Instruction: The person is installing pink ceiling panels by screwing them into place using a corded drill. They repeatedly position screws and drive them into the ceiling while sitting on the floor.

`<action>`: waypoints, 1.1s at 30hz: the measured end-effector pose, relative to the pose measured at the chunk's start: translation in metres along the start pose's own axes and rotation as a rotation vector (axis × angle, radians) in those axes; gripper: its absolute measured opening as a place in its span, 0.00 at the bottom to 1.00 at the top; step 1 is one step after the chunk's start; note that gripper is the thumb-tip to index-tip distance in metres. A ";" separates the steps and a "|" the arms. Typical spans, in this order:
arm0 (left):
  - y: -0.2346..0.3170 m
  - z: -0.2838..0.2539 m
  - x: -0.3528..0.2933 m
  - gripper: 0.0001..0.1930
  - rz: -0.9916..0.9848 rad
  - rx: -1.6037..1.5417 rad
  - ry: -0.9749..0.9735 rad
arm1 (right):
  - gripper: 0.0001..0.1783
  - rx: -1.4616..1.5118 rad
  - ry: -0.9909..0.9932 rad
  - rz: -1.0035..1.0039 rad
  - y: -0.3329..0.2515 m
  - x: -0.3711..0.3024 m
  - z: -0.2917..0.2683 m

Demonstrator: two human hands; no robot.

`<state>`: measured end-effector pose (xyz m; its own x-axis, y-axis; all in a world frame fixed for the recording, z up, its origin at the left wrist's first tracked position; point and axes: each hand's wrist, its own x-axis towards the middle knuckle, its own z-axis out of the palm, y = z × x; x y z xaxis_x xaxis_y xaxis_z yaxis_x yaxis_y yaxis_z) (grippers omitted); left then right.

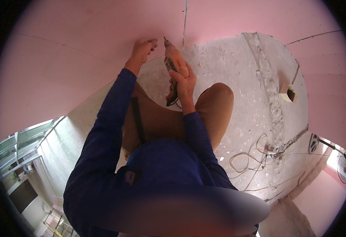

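My right hand (185, 82) is wrapped round the grip of an orange and black power drill (177, 62). The drill's bit points up and away, toward the pink wall panel (98, 35), and a dark cord leaves the bottom of its handle. To the left of the bit, close to the lower part of the panel, my left hand (144, 48) has its fingers curled in and pressed together. Whatever those fingers hold, if anything, is too small to make out. A vertical seam runs down the pink boards just beyond the drill tip.
A small open box (288, 94) stands on the grey, debris-flecked floor (228, 59) at right. Behind it lies a loosely coiled cable (242, 162) beside a rough filled groove (265, 79). A fan (345, 166) stands far right; metal framing (16, 144) shows at left.
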<state>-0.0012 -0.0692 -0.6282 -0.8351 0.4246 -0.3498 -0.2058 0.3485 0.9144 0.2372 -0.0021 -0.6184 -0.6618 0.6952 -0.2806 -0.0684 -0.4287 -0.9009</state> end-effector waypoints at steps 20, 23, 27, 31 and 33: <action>-0.019 0.029 0.042 0.06 -0.260 -0.658 0.110 | 0.43 -0.079 -0.090 0.010 -0.013 -0.049 -0.013; -0.011 0.036 0.043 0.05 -0.200 -0.603 0.103 | 0.42 -0.101 -0.086 -0.014 -0.016 -0.052 -0.008; 0.005 0.044 0.039 0.02 -0.195 -0.737 0.144 | 0.42 0.068 -0.114 0.005 -0.020 -0.052 -0.009; 0.017 0.048 0.037 0.01 -0.215 -0.817 0.140 | 0.40 0.145 -0.119 -0.013 -0.025 -0.053 -0.008; 0.019 0.050 0.037 0.01 -0.196 -0.840 0.131 | 0.40 0.157 -0.112 -0.032 -0.031 -0.053 -0.006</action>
<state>-0.0104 -0.0053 -0.6338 -0.7865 0.3044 -0.5374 -0.6170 -0.3479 0.7059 0.2792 -0.0223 -0.5776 -0.7359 0.6450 -0.2059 -0.2008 -0.4984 -0.8434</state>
